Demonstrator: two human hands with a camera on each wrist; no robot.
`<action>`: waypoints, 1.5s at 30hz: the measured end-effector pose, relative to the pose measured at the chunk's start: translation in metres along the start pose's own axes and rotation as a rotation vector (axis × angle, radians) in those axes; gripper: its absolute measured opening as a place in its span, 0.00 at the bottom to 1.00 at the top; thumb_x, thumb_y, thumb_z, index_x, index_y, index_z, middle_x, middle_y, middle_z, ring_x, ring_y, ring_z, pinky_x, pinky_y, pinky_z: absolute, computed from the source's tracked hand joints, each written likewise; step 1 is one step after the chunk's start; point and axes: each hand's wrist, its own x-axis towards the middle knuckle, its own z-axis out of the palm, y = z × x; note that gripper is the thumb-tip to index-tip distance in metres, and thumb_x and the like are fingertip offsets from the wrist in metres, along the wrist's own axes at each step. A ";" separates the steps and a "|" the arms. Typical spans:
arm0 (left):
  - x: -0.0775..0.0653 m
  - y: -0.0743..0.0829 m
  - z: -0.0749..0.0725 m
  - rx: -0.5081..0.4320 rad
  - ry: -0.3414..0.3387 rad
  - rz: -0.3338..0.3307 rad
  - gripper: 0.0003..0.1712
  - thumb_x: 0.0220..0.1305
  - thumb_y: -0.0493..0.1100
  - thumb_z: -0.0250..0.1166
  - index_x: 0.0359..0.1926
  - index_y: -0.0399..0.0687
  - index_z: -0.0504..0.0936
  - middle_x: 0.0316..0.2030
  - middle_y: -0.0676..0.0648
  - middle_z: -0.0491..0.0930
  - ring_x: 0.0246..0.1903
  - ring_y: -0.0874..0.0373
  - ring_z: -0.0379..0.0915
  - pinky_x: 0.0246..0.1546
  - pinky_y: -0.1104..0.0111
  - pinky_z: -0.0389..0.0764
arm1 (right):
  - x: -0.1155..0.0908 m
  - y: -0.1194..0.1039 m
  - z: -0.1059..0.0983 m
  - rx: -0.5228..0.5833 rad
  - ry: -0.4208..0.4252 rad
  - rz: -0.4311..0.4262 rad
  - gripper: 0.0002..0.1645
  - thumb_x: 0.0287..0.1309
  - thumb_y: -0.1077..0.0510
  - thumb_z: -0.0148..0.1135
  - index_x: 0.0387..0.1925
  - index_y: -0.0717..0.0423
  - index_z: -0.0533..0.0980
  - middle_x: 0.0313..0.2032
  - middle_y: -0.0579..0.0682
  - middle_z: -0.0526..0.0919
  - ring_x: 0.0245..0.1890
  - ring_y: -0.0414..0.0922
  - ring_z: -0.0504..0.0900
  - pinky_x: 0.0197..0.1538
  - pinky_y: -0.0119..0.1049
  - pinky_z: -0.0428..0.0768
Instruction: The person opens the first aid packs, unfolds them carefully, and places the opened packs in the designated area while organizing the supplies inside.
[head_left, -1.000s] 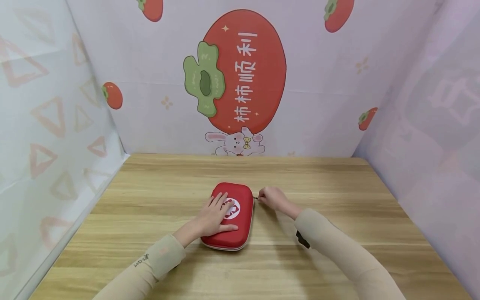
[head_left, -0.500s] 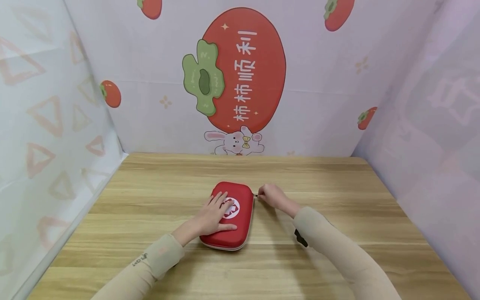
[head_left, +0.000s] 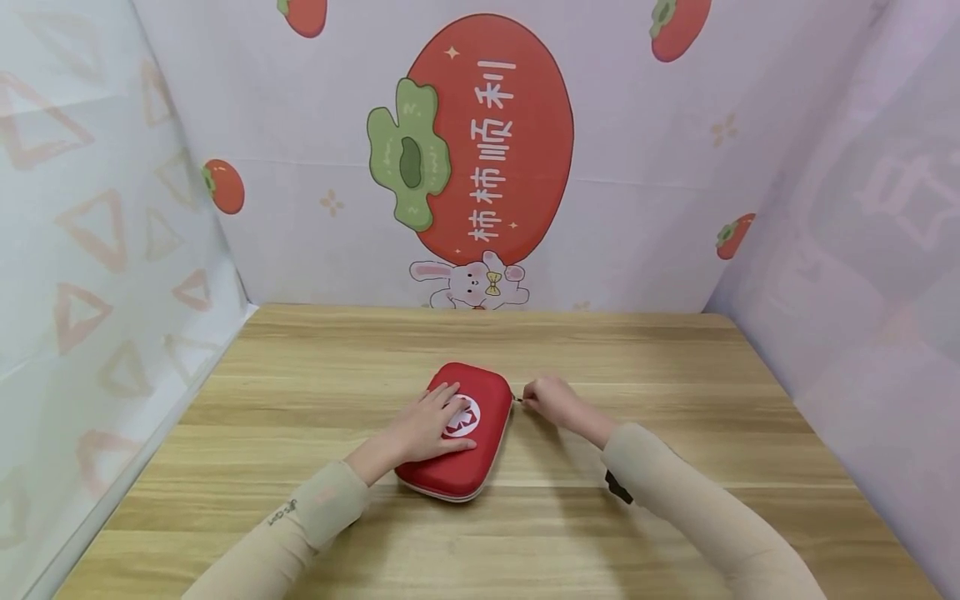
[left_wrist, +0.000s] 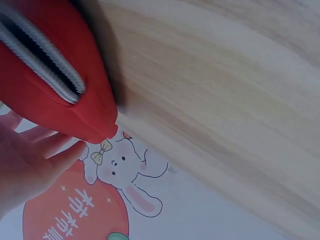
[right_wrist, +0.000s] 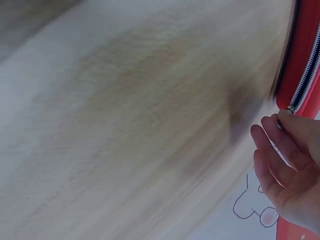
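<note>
A red zip case [head_left: 480, 467] with a white round emblem lies on the wooden table, turned slightly clockwise. My left hand [head_left: 427, 427] rests flat on its lid, fingers spread. At the case's far right corner, my right hand [head_left: 553, 402] pinches the zipper pull [right_wrist: 281, 124] between thumb and forefinger, the other fingers loosely bent. In the right wrist view the zipper [right_wrist: 306, 80] shows its tooth rows parted behind the pull. A parted stretch of zipper [left_wrist: 50, 60] also shows along the case's side in the left wrist view.
The wooden table [head_left: 300, 358] stretches around the case on every side. A white printed backdrop [head_left: 300, 225] with persimmons and a rabbit stands behind it, and pale fabric walls [head_left: 75, 250] close in both sides.
The case has turned slightly clockwise, its far end shifting right under my left hand. My right hand, still pinching the zipper pull, has moved slightly right and nearer to me.
</note>
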 end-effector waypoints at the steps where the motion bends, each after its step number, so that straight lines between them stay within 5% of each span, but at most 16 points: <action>1: 0.000 0.001 -0.001 -0.003 -0.003 -0.001 0.39 0.52 0.64 0.56 0.59 0.45 0.65 0.63 0.40 0.57 0.62 0.45 0.50 0.61 0.50 0.57 | -0.002 0.000 0.000 -0.002 -0.003 -0.002 0.04 0.48 0.64 0.61 0.22 0.60 0.79 0.22 0.47 0.80 0.24 0.41 0.76 0.29 0.30 0.76; 11: 0.002 0.011 -0.004 -0.001 -0.060 -0.006 0.43 0.52 0.66 0.55 0.61 0.44 0.62 0.63 0.43 0.56 0.63 0.47 0.49 0.61 0.49 0.56 | -0.030 -0.007 0.002 0.041 -0.068 0.012 0.05 0.50 0.63 0.60 0.23 0.59 0.78 0.22 0.45 0.79 0.22 0.35 0.71 0.25 0.26 0.73; 22: -0.004 0.019 0.002 0.001 -0.080 0.018 0.43 0.49 0.65 0.58 0.63 0.50 0.61 0.64 0.47 0.55 0.63 0.49 0.47 0.59 0.42 0.51 | -0.064 -0.024 0.002 0.021 -0.028 -0.149 0.03 0.47 0.64 0.62 0.21 0.57 0.78 0.22 0.44 0.79 0.23 0.34 0.75 0.25 0.24 0.75; 36: -0.029 0.017 0.005 0.124 0.016 0.108 0.28 0.55 0.58 0.58 0.57 0.60 0.70 0.60 0.44 0.62 0.60 0.42 0.54 0.55 0.41 0.57 | -0.092 -0.052 0.008 0.058 0.005 -0.282 0.01 0.47 0.62 0.63 0.25 0.56 0.80 0.25 0.43 0.81 0.28 0.33 0.78 0.33 0.22 0.78; 45: -0.034 0.014 0.006 0.025 0.031 0.149 0.29 0.51 0.54 0.63 0.56 0.56 0.72 0.60 0.41 0.63 0.59 0.38 0.53 0.55 0.37 0.53 | -0.097 -0.053 0.013 0.015 0.068 -0.325 0.01 0.46 0.62 0.64 0.23 0.54 0.79 0.24 0.42 0.81 0.27 0.33 0.78 0.32 0.23 0.78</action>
